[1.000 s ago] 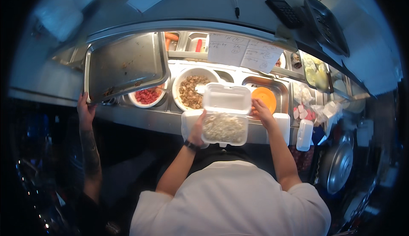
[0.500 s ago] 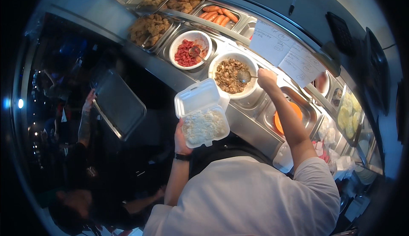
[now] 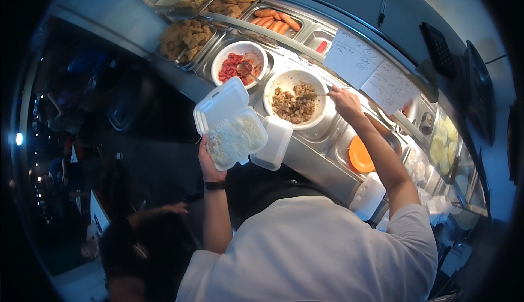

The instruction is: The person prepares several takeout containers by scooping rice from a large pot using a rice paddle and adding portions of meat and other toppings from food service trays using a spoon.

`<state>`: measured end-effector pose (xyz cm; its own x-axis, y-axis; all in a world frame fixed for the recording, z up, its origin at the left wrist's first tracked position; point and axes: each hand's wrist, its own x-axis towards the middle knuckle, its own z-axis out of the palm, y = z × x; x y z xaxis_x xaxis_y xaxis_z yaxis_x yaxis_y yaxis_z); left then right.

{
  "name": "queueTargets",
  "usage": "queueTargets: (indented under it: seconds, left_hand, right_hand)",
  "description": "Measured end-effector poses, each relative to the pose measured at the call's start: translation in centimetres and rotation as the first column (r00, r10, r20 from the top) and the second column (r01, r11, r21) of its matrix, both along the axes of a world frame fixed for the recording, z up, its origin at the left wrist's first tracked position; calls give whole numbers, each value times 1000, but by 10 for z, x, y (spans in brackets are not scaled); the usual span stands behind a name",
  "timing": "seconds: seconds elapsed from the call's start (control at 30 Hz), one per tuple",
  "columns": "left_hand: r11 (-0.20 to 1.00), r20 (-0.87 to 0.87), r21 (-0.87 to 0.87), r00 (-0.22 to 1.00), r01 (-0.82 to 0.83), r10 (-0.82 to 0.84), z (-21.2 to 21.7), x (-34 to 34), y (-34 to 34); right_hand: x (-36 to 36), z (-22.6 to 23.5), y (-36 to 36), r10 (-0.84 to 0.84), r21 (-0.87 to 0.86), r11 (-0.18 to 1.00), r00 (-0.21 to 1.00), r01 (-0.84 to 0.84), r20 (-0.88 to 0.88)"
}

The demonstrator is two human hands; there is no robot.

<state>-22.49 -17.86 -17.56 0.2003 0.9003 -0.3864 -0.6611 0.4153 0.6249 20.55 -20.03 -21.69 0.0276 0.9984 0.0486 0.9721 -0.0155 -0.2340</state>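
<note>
My left hand [image 3: 210, 166] is closed on the edge of an open white foam takeout box [image 3: 219, 104] with a bed of white rice [image 3: 234, 137] in its base. The lid stands raised on the far side. In my right hand [image 3: 346, 104] is the handle of a serving spoon [image 3: 315, 95], whose bowl dips into brown chopped meat [image 3: 292, 110]. That meat lies in a white bowl [image 3: 269, 96] on the steel counter. Right of the held box, a second white foam box [image 3: 274, 142] rests at the counter's near edge.
A white bowl of red food [image 3: 232, 68] with its own spoon stands to the left. Behind are trays of fried pieces [image 3: 186, 39] and sausages [image 3: 278, 19]. An orange disc [image 3: 361, 154] lies right of the meat bowl, near handwritten papers [image 3: 388, 86]. A co-worker's arm [image 3: 155, 212] reaches in at left.
My left hand has moved left with the foam box, uncovering the second box. The spoon has tilted and dug into the meat, baring part of the bowl's bottom. The co-worker's tray is gone from view.
</note>
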Motion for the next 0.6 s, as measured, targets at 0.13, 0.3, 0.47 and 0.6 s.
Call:
queueTargets:
  seconds: [0.13,0.3,0.47,0.6]
  left_hand:
    - [995,27,-13,995,96,-95,-6,6,54]
    - [976,-37,-29,976,215,-216,-7,9,111]
    - [949,-124,-66,942,307,-313,-13,4,158]
    - [924,-80,-45,921,379,-381,-27,5,192]
  right_hand:
    - [-8,-23,0,-367,-166,916,930,366,21]
    - [-74,-67,-6,-678,-421,728,657,541,-330]
    - [-121,-83,5,-682,-342,704,458,622,-570]
    - [-123,-82,-19,-690,-430,626,205,651,-694]
